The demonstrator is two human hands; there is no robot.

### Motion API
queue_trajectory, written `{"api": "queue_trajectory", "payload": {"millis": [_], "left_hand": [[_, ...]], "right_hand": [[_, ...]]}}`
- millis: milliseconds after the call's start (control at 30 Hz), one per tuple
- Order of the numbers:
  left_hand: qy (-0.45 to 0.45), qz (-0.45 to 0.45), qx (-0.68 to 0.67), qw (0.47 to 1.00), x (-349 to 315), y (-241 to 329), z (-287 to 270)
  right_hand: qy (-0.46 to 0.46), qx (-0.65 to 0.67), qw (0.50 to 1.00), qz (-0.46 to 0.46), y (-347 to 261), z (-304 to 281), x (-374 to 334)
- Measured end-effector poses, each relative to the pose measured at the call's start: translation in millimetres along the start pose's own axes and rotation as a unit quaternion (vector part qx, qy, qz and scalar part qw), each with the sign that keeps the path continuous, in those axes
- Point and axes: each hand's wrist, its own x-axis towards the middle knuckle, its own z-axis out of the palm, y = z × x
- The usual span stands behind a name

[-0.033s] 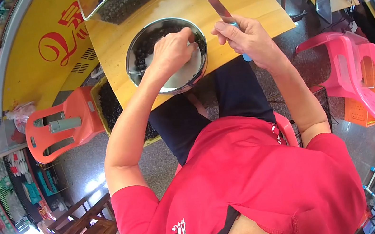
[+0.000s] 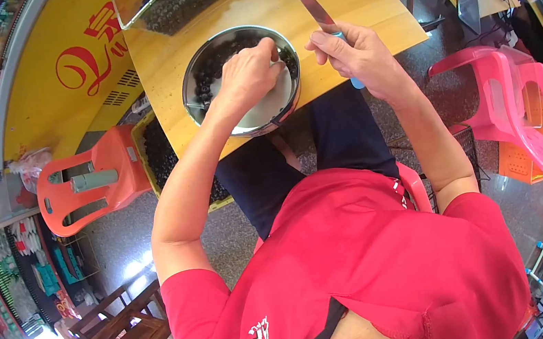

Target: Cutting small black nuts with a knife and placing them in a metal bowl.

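My left hand [image 2: 250,75] bends over the basin [image 2: 264,110] near the edge of the bench [image 2: 353,0]; I cannot tell whether its grip pinches one of the dark pieces [image 2: 206,81] lying inside. My right hand [image 2: 364,58] wraps its grip around the blue handle of the knife [image 2: 316,12], blade pointing away from me, beside the basin. Working well here, I judge, means keeping that blade off my left fingers.
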Motion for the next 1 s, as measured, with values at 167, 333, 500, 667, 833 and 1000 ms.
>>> {"api": "queue_trajectory", "payload": {"millis": [167,333,500,667,833,1000], "left_hand": [[0.019,-0.013,0.004,1.0,0.5,-4.2,3.1],[-0.033,-0.035,-0.022,0.999,4.4,-0.5,5.3],[-0.03,-0.04,-0.028,0.998,5.5,-2.5,5.2],[0.068,-0.008,-0.298,0.952,-15.7,-9.4,-8.9],[0.135,0.01,-0.423,0.896,-48.4,14.9,-15.7],[0.209,0.025,-0.501,0.839,-66.4,22.6,-2.4]], "right_hand": [[-0.008,-0.027,1.0,-0.011,-1.3,3.4,1.9],[-0.012,-0.026,0.999,-0.014,0.1,3.5,2.0],[-0.014,-0.033,0.999,-0.015,-0.9,2.3,0.0],[-0.006,-0.054,0.998,-0.013,5.1,3.8,1.5],[-0.005,0.008,1.0,-0.028,12.7,25.6,3.8],[-0.046,0.128,0.991,-0.005,6.0,49.7,-0.4]]}}
